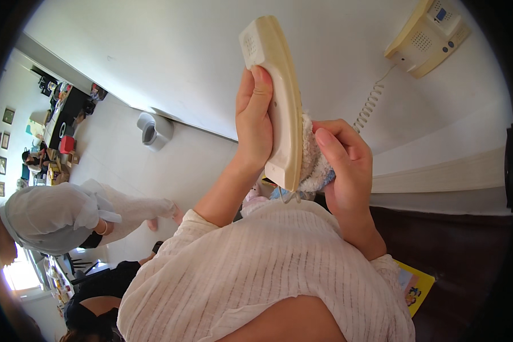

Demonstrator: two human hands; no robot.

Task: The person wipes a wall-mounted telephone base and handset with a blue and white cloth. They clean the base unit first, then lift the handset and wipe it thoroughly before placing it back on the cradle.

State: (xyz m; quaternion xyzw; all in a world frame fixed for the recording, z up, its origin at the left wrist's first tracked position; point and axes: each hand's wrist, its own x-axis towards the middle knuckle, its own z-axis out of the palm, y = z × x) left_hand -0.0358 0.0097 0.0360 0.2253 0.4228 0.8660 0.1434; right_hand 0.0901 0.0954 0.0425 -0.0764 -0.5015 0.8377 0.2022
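My left hand (256, 115) grips a cream plastic intercom handset (284, 107) around its middle, thumb on the side facing me. The handset stands nearly upright before my chest, its perforated end at the top. Against its right side my right hand (346, 158) pinches a fluffy white and blue cloth (312, 160). Part of the cloth is hidden behind the handset and my fingers. A coiled cord (370, 104) hangs from the intercom base (427, 38) on the white wall and passes behind my right hand. A short piece of cord shows under the handset's lower end.
A grey and white potty-like seat (155, 130) stands on the pale floor by the wall. At the left, a person in light clothes (68, 213) stands near another person in black (102, 295). A yellow printed book or folder (419, 286) lies on a dark surface at my right.
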